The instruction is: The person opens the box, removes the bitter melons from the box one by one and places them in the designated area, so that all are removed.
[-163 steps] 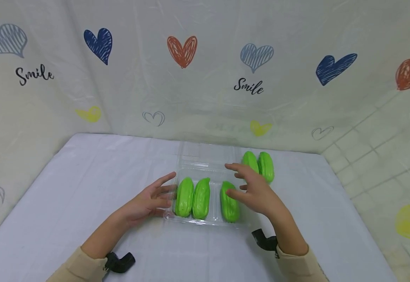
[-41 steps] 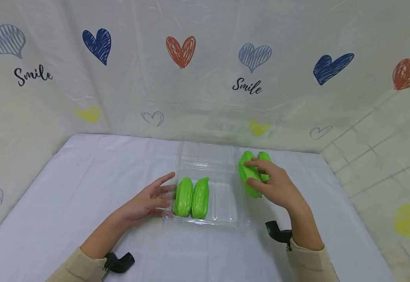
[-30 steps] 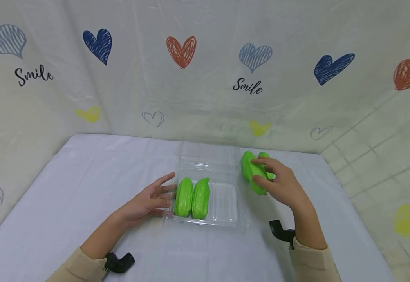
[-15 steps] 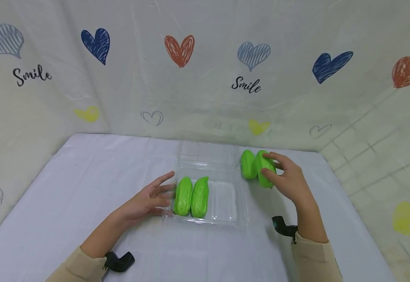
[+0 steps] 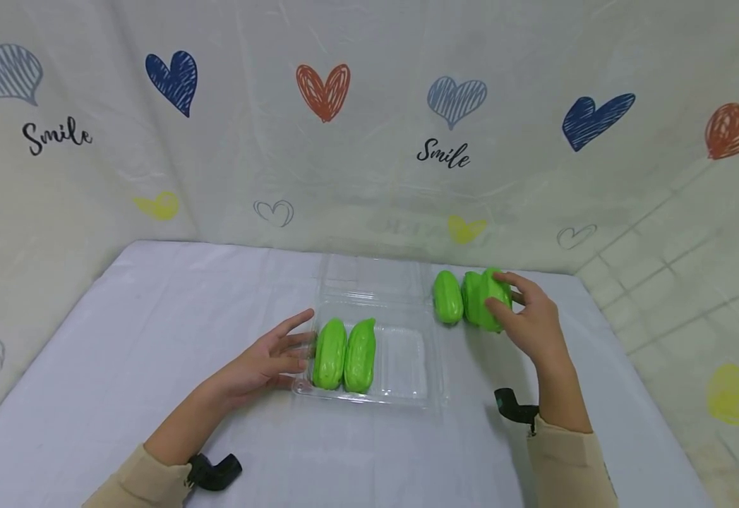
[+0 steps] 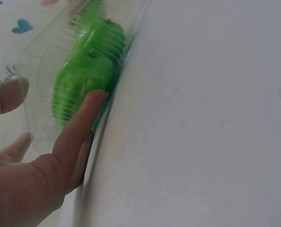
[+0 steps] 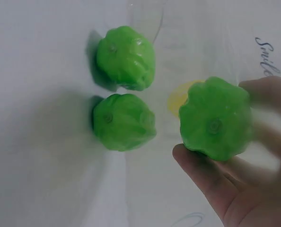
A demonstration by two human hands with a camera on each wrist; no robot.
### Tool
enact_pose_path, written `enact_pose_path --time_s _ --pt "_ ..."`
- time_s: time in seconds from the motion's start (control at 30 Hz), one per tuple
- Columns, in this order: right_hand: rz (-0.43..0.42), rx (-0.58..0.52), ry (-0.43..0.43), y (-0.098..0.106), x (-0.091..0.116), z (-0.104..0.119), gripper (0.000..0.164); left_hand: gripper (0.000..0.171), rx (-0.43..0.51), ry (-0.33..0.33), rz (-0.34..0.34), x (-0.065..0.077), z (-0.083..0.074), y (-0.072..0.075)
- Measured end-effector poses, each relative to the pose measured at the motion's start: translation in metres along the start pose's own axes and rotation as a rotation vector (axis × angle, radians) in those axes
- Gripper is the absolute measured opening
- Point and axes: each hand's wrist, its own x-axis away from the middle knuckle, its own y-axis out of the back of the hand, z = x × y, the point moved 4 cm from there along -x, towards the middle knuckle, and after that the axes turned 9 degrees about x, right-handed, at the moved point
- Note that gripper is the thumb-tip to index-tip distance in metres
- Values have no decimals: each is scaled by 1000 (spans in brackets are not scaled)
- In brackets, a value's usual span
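In the head view my right hand (image 5: 534, 321) grips a long, glossy, ribbed green gourd (image 5: 495, 300) between thumb and fingers. The right wrist view shows this gourd (image 7: 215, 120) end-on, apart from two others on the cloth. Those two gourds, the left one (image 5: 448, 298) and the partly covered right one (image 5: 471, 296), lie at the back right. Two more gourds, one left (image 5: 329, 354) and one right (image 5: 359, 355), lie side by side in the left of a clear plastic box (image 5: 401, 363). Against that box's left wall rests my left hand (image 5: 261, 367), fingers extended and spread.
The box's clear lid (image 5: 372, 276) lies back, unfolded, toward the rear of the table. White cloth (image 5: 356, 458) covers the table. Behind it hangs a curtain (image 5: 369, 176) printed with hearts. A black camera mount (image 5: 515, 407) sits at my right wrist, and another mount (image 5: 215, 473) at my left.
A gourd has gone from the right of the box in my right hand, carried back and right past the two lying gourds. My left hand has stayed at the box.
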Motion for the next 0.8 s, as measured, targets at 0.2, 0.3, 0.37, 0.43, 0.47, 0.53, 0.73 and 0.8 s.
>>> enact_pose_path --time_s 0.2,0.3,0.37,0.43,0.47,0.53,0.73,0.8 --pt "-43 -18 -21 -3 -2 -11 51 85 -5 -2 0 1 0 0" --pt "-53 -19 -31 -5 -3 -17 51 85 -2 0 4 1 0 0" --pt "-54 -15 -37 -6 -3 -20 52 84 0 -1 7 0 0 0" --pt "-56 -13 -44 -6 -4 -22 52 84 1 -2 7 0 0 0" --pt "-56 -15 -49 -6 -4 -23 52 84 1 -3 6 0 0 0" --pt "-58 -15 -57 -6 -5 -26 52 84 1 -3 4 0 0 0" --pt "-59 1 -79 -7 -6 -34 53 84 1 -2 2 0 0 1" --pt "-60 14 -80 -8 -6 -37 53 84 2 -2 4 0 0 0"
